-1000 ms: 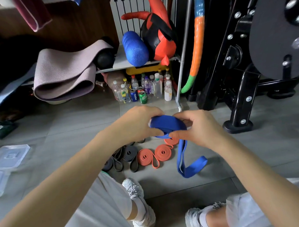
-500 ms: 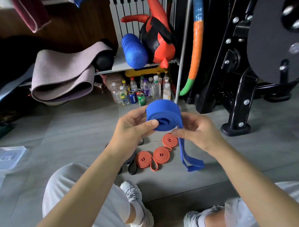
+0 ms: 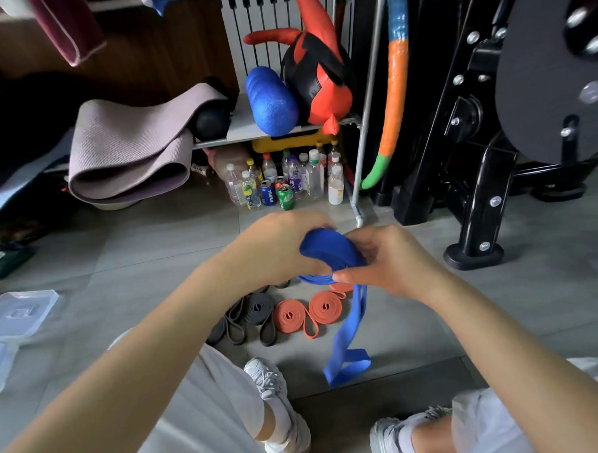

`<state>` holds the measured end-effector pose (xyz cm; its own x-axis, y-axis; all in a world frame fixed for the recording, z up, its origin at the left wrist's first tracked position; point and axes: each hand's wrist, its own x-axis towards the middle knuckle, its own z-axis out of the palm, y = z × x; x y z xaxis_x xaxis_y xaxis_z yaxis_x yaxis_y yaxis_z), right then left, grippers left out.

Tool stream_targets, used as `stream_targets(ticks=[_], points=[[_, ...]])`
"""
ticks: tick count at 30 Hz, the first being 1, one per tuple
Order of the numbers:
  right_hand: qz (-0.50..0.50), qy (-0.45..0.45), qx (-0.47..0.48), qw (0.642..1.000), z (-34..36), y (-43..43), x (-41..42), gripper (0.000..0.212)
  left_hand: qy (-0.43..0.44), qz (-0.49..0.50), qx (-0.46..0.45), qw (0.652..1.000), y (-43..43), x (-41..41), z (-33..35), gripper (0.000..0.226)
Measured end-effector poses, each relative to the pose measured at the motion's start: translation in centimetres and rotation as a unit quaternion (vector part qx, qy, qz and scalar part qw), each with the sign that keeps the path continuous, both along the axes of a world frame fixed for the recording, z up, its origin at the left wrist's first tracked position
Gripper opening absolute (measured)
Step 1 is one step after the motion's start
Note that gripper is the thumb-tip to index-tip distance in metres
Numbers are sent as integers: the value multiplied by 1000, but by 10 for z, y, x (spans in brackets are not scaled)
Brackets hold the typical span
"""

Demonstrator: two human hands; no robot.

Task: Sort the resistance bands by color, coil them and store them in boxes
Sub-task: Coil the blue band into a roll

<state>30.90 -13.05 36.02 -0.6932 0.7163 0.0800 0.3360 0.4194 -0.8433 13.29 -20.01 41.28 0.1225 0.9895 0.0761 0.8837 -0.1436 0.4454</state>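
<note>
Head view, everything placed relative to the orange bands [image 3: 308,313] on the floor.

- Blue band [image 3: 329,252]: in the air directly above them, partly coiled and held between both hands. Loose tail [image 3: 347,340] hangs down just to their right. Its folded end looks to be resting on the floor, though contact isn't certain.
- Left hand [image 3: 278,251]: fingers curled over the top and left side of the coil, gripping it.
- Right hand [image 3: 391,260]: thumb and fingers pinched on the coil's right side and lower edge. The fingertips are motion-blurred, so I can't tell the exact hold.
- Dark grey bands [image 3: 253,314]: just left of the orange ones, part coiled and part loose.
- Clear boxes [image 3: 18,314]: well away to the far left.

Risks, as I judge them:
1. The coil is elastic and only finger pressure holds it. If either grip slackens during a re-grip, the wraps spring open.
2. The tail looks folded or twisted near its end. Wound in like that, it makes a lumpy coil that may not sit flat in a box.
3. If the tail end drags as it's drawn up, it could catch on the shoe [image 3: 266,378] or flick the orange coils.
4. A dropped coil lands on the orange and grey bands and mixes the colours.
5. The boxes are a long reach, so the carry will probably be one-handed. That's the likeliest point for the coil to unwind.
</note>
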Motion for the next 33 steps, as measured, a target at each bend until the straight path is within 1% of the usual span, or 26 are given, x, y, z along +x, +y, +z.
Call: stream_targets(ticks=[1, 2, 4, 5, 7, 9, 11, 14, 15, 18, 19, 20, 21, 22, 23, 24, 25, 26, 27, 28, 29, 30, 31, 32, 33], points=[[-2, 9, 8, 1000, 0, -1, -2, 28, 28, -3, 0, 1000, 1, 0, 3, 43], [-8, 31, 8, 999, 1, -2, -2, 24, 19, 3, 7, 1000, 2, -1, 4, 40], [-22, 98, -23, 995, 6, -2, 1, 35, -68, 34, 31, 997, 2, -3, 5, 37], [-25, 129, -46, 990, 6, -2, 3, 35, -119, 46, 43, 991, 2, -4, 6, 35], [-26, 168, -78, 982, 9, 0, 6, 39, -231, 62, 65, 969, 2, -6, 5, 39], [-26, 204, -97, 974, 12, 2, 9, 42, -355, 66, 72, 930, 2, -4, 4, 44], [-25, 240, -101, 965, 17, 4, 10, 42, -453, 59, 77, 886, 1, -1, 4, 43], [-22, 266, -105, 958, 26, 5, 9, 41, -591, 59, 66, 802, 0, 7, 4, 39], [-20, 272, -101, 957, 27, 5, 8, 40, -627, 59, 62, 775, 1, 11, 3, 36], [-24, 294, -96, 951, 29, 4, 4, 42, -704, 55, 34, 707, 2, 22, -8, 26], [-30, 299, -94, 949, 27, 4, 2, 42, -723, 53, 21, 688, 2, 25, -12, 27], [-39, 300, -95, 949, 27, 2, 1, 40, -733, 59, 9, 677, 1, 27, -16, 28], [-47, 297, -94, 949, 26, 2, 1, 38, -732, 69, -4, 678, 0, 27, -18, 29], [-55, 288, -93, 952, 24, 1, 2, 36, -704, 84, -9, 705, -1, 26, -19, 33], [-61, 277, -89, 955, 21, 2, 4, 36, -635, 102, 0, 766, -2, 23, -19, 40], [-65, 262, -84, 959, 21, 1, 6, 36, -528, 117, 28, 841, -2, 19, -19, 49], [-63, 245, -76, 964, 20, 2, 7, 36, -407, 118, 72, 903, -3, 13, -17, 61], [-58, 224, -67, 970, 20, 2, 8, 37, -296, 92, 125, 942, -5, 9, -13, 72], [-50, 206, -61, 975, 19, 2, 8, 39, -198, 40, 171, 964, -7, 4, -10, 79], [-41, 189, -59, 979, 19, 2, 6, 40, -104, -17, 199, 974, -7, 0, -7, 80], [-34, 175, -59, 982, 18, 2, 4, 40, -15, -58, 204, 977, -6, -2, -4, 76], [-28, 161, -59, 985, 17, 1, 2, 41, 50, -75, 190, 978, -5, -5, -1, 71], [-25, 153, -56, 986, 16, 0, 1, 42, 82, -75, 167, 980, -4, -6, 1, 64], [-26, 149, -51, 987, 16, -1, 0, 43, 81, -70, 150, 983, -3, -7, 2, 59], [-28, 152, -45, 987, 17, -2, -1, 43, 56, -66, 144, 986, -2, -10, 1, 56]])
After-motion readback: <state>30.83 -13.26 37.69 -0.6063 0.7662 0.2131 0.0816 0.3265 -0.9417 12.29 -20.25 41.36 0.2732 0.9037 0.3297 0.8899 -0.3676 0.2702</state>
